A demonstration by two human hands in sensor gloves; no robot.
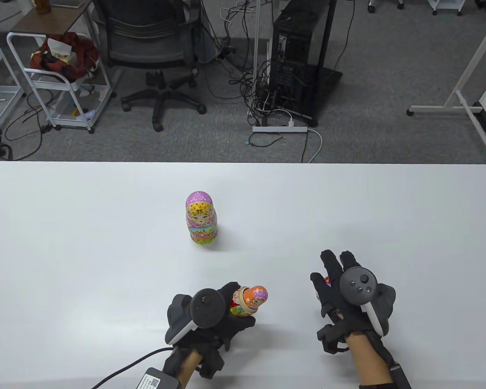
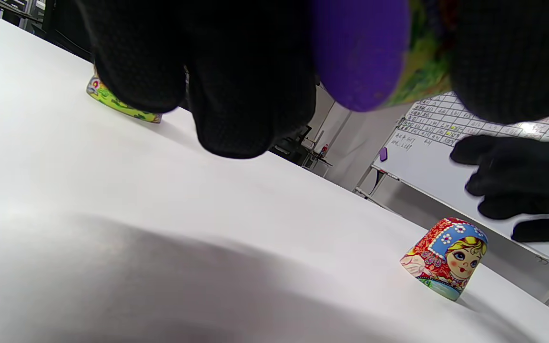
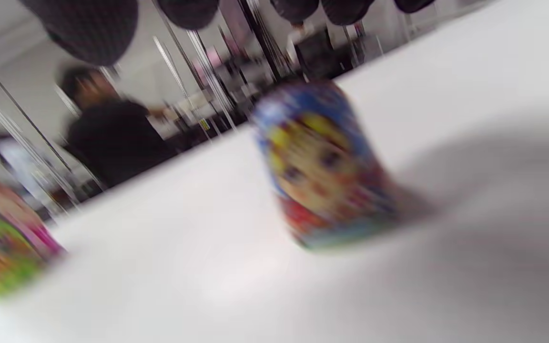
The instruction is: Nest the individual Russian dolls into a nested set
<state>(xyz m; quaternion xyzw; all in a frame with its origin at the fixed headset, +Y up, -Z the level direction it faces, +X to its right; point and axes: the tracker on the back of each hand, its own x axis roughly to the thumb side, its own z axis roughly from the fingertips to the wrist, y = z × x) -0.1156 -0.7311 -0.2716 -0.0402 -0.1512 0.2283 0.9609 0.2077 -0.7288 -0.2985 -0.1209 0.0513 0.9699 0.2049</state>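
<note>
Left hand held the orange doll; doll top sat under the right hand.

Our left hand curled round the orange doll; right hand hovered, fingers spread, above the red-and-blue doll top. We judged a hasty grab could tip it. Big pink doll stood closed mid-table; contents unseen.

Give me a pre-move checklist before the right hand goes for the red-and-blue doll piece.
1. Left hand grips the orange doll: ok.
2. Right hand free, fingers straight: ok.
3. Red-and-blue doll top stands on the table, under the right hand: ok.
4. Right hand touching that top: cannot tell.
5. Pink doll upright, apart from both hands: ok.
6. Orange doll closed all round: cannot tell.
</note>
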